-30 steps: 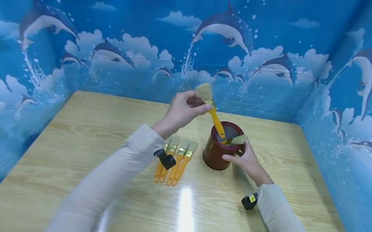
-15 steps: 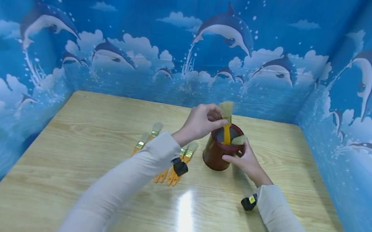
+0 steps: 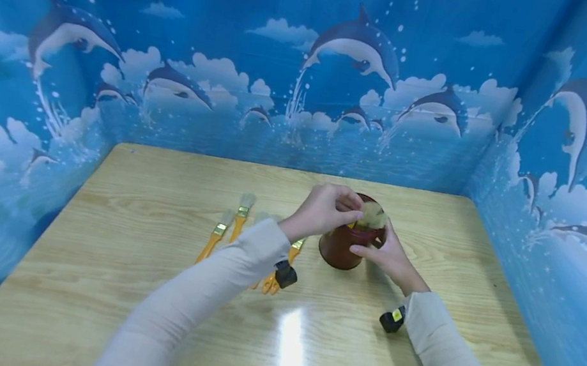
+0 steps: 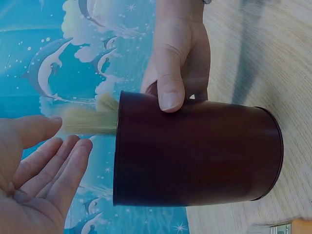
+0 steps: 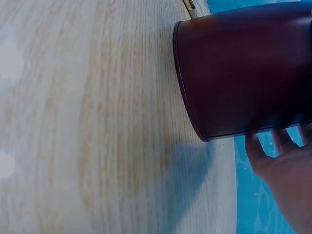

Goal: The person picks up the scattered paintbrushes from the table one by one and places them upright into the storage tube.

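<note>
A dark red cup (image 3: 340, 247) stands upright on the table. My right hand (image 3: 389, 255) holds its right side near the rim, the thumb at the front, as the left wrist view shows. Two paintbrushes are in the cup, bristles up; pale bristles (image 4: 85, 122) stick out past the rim, and the handles are hidden inside. Just above the mouth is my left hand (image 3: 325, 212). In the left wrist view its fingers are spread and loose, with the thumb tip right by the bristles and no pinch on them.
Several paintbrushes with orange handles lie on the wooden table left of the cup, including one paintbrush (image 3: 214, 236) and another paintbrush (image 3: 241, 216). My left forearm partly covers the others. A blue dolphin-print curtain (image 3: 310, 82) surrounds the table's back and sides.
My left hand has moved right and down, lowering a paintbrush handle-first into the cup, and its fingers have loosened from it. The right hand has stayed on the cup.
</note>
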Motion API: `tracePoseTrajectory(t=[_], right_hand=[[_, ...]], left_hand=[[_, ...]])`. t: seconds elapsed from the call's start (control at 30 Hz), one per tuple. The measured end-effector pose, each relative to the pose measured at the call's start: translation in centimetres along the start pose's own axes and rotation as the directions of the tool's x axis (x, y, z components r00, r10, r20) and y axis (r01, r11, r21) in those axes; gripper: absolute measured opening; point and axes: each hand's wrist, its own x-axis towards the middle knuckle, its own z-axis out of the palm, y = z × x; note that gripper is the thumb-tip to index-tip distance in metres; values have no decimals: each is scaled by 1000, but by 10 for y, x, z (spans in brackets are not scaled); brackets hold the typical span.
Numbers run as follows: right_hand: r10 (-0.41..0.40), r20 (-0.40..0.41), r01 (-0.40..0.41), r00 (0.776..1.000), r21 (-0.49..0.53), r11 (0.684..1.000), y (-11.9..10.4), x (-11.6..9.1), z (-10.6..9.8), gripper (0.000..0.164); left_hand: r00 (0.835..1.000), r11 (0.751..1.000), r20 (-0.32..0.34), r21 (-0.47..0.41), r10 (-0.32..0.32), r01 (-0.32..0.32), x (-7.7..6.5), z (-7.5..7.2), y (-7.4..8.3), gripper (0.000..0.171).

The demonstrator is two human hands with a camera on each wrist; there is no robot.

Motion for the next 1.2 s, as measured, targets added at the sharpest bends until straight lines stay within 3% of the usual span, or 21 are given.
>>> tracePoseTrajectory(t=[0.2, 0.37, 0.53, 0.8, 1.03, 1.2], right_hand=[[-6, 0, 6, 1000, -4, 1000, 1, 1, -1, 95], [12, -14, -13, 1000, -15, 1000, 1, 1, -1, 99], [25, -11, -25, 1000, -12, 1000, 1, 0, 0, 100], [22, -14, -22, 1000, -20, 1000, -1, -1, 0, 100], [40, -19, -41, 999, -24, 999, -1, -2, 0, 102], [23, -15, -23, 1000, -12, 1000, -1, -1, 1, 100]], left_hand=[[999, 998, -15, -51, -44, 43, -2, -12, -11, 32], [986, 981, -70, -133, -149, 139, -9, -30, -29, 30], [961, 945, -105, -235, -256, 226, -19, -50, -49, 28], [908, 889, -121, -289, -401, 354, -44, -83, -87, 38], [864, 848, -128, -308, -487, 432, -69, -107, -122, 44], [847, 828, -118, -319, -517, 461, -89, -119, -144, 47]])
